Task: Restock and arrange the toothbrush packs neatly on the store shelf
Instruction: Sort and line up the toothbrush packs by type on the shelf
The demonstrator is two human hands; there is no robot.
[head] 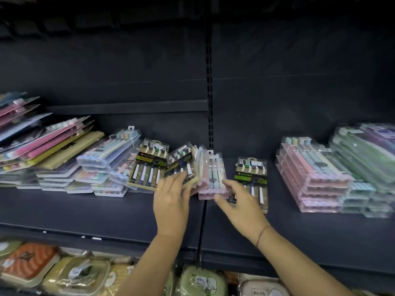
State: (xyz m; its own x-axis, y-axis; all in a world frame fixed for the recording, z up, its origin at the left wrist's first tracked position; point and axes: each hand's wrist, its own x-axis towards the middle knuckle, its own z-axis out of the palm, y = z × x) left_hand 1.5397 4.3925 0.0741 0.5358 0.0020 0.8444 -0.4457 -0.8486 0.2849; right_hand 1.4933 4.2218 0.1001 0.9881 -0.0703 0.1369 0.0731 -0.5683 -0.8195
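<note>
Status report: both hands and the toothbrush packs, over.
Left hand flat on tilted black-green pack. Right hand open, blurred, by pink pack. No obstruction seen.

Clear plastic toothbrush packs [102,161] lie in slumped piles at left, with a small pink stack [213,184] at centre and tidy pastel stacks [314,178] at right.

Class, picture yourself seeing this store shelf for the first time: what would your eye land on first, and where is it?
Two bare hands at the centre draw the eye: the left hand lays its fingers on a tilted black-and-green toothbrush pack, and the right hand, blurred, reaches at the pink pack stack beside it. Messy leaning piles of packs crowd the left of the shelf, while neat pink and green stacks sit at its right.
</note>
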